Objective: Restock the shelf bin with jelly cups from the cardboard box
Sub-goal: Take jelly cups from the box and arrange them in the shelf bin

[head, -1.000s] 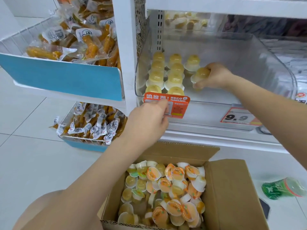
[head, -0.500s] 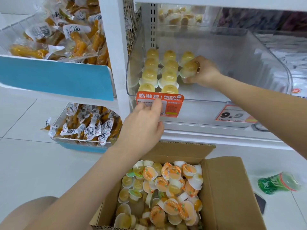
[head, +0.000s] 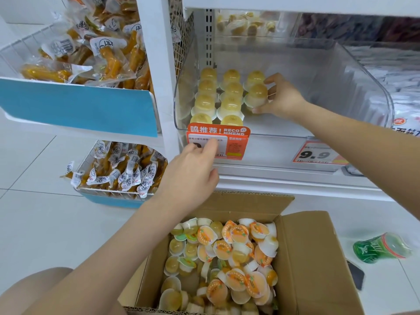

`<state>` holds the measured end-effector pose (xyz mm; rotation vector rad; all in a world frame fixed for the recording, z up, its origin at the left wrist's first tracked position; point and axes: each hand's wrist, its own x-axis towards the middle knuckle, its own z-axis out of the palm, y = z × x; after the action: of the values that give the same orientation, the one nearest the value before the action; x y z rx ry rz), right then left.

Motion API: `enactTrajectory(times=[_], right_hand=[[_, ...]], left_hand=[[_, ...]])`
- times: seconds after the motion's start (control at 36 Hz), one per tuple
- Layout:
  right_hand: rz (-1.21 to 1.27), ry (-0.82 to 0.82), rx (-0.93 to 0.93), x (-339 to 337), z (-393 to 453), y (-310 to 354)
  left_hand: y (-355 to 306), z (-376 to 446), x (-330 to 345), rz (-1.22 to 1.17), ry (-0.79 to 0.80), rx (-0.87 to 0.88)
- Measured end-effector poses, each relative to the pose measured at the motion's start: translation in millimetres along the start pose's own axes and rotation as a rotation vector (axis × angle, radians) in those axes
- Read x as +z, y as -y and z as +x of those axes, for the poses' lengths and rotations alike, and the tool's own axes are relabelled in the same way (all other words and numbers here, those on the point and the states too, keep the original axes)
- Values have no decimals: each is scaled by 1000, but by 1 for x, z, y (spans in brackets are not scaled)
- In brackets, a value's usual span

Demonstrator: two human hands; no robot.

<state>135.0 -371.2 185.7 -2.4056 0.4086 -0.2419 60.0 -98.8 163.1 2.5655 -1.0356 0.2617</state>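
Note:
A clear plastic shelf bin (head: 354,87) holds neat rows of upturned yellow jelly cups (head: 205,103) along its left side. Inside the bin, my right hand (head: 280,98) grips one jelly cup (head: 256,96), set against the third row behind another cup. My left hand (head: 193,171) rests on the orange price tag (head: 236,142) at the bin's front edge, fingers bent, holding nothing. Below, an open cardboard box (head: 318,258) on the floor is full of loose jelly cups (head: 227,253) with orange lids.
White wire baskets of wrapped yellow snacks (head: 95,51) hang to the left, a lower one (head: 122,169) near the floor. A green bottle (head: 381,247) and a dark phone (head: 355,275) lie on the white floor right of the box. A 9.9 price label (head: 316,153) sits on the shelf rail.
My right hand carried the jelly cup leftward and down into the third row. My left hand stayed on the price tag. The view drifted slightly.

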Motion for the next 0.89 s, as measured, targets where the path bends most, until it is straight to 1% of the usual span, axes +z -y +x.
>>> enactTrajectory(times=[0.06, 0.14, 0.19, 0.28, 0.36, 0.42, 0.5, 0.56, 0.61, 0.67, 0.72, 0.81, 0.89], right_hand=[[17, -71, -71, -9, -16, 10], [89, -189, -236, -26, -59, 29], [205, -177, -355, -36, -97, 39], [382, -26, -395, -36, -156, 44], [426, 175, -297, -5, -196, 26], [362, 300, -189, 29, -214, 2], [218, 511, -52, 85, -234, -38], [137, 640, -9, 123, -245, -61], [68, 718, -10, 158, -255, -76], [28, 739, -7, 187, -261, -86], [19, 723, 13, 213, -262, -93], [43, 631, 38, 243, -256, -95], [39, 528, 43, 265, -239, -93]], left_hand=[[2, -5, -2, -8, 26, -11], [3, -14, -2, -50, 73, -35], [2, -21, -1, -119, 110, -80], [3, -33, 10, -246, 206, -163], [11, -50, 33, -343, 338, -248], [20, -64, 53, -324, 456, -294], [43, -90, 85, -135, 673, -338], [59, -107, 107, -95, 793, -374], [72, -122, 126, -76, 859, -419], [79, -130, 141, -105, 862, -499], [85, -134, 158, -170, 823, -581], [85, -132, 179, -269, 745, -730], [83, -127, 207, -430, 635, -917]])
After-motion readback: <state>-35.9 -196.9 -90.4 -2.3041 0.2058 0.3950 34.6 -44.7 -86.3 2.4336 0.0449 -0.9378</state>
